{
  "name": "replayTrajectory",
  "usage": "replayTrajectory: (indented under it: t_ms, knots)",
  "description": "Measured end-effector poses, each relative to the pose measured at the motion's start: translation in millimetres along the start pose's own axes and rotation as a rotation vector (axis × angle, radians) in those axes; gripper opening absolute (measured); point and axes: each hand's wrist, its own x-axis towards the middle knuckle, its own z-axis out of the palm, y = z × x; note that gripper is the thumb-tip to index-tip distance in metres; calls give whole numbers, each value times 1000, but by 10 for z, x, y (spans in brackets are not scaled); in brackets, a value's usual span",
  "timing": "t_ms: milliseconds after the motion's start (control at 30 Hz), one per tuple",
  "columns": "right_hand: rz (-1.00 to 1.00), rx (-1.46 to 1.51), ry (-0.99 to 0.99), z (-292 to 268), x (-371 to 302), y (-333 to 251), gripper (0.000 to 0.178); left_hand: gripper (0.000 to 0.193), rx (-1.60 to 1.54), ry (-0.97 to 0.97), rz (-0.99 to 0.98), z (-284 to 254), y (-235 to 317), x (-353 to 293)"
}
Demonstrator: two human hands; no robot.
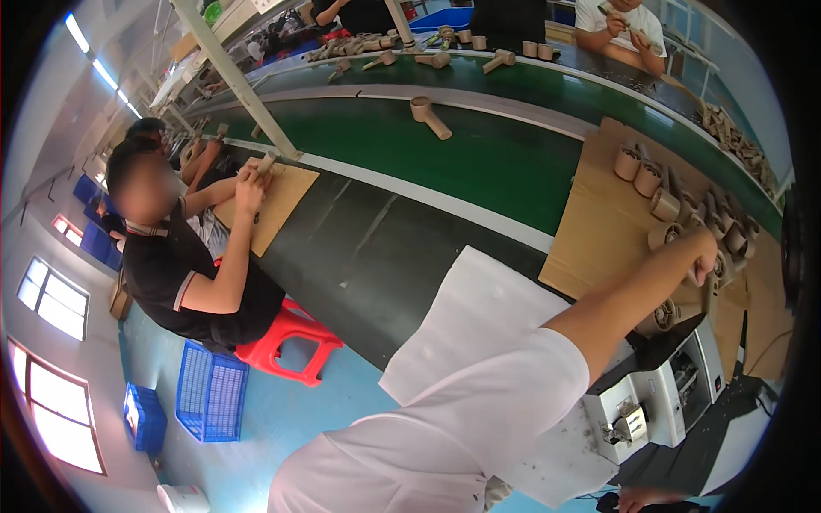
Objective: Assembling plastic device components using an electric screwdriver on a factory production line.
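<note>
My left arm, in a white sleeve, stretches to the right across the bench. My left hand [704, 255] is among a cluster of tan housings [665, 203], each a round barrel with a handle, shaped like hair-dryer bodies. Its fingers curl downward; whatever they close on is hidden. Beneath the forearm, another tan housing [657, 318] lies beside a grey-white bench machine [663, 398] with a metal fixture. My right hand [647, 498] shows only in part at the lower edge, its fingers blurred. The housings rest on a cardboard sheet [590, 231].
A green conveyor [505, 162] carries a single tan housing [430, 118]. White foam sheeting [466, 316] covers the bench edge. To the left, a co-worker [184, 248] sits on a red stool [291, 342] holding a part. Blue crates [209, 393] stand on the floor. Another person [623, 34] works across the belt.
</note>
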Motion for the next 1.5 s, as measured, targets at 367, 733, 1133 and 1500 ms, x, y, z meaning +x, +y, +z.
replayTrajectory:
  t_ms: [367, 733, 1133, 1500]
  knots:
    - [-31, -51, 9, 138, 1, 16, 69, 45, -723, 94, 93, 334, -690, -839]
    - [-54, -289, 350, 351, -91, 104, 64, 65, -1053, 1040, 364, 1288, -690, -2613]
    - [-165, -193, -126, 1001, 542, 120, 51, 68, -501, 1048, 805, 2669, -491, -3742]
    - [-153, -159, -194, 986, 743, 290, 71, 60, -657, 1190, 720, 2667, -494, -3702]
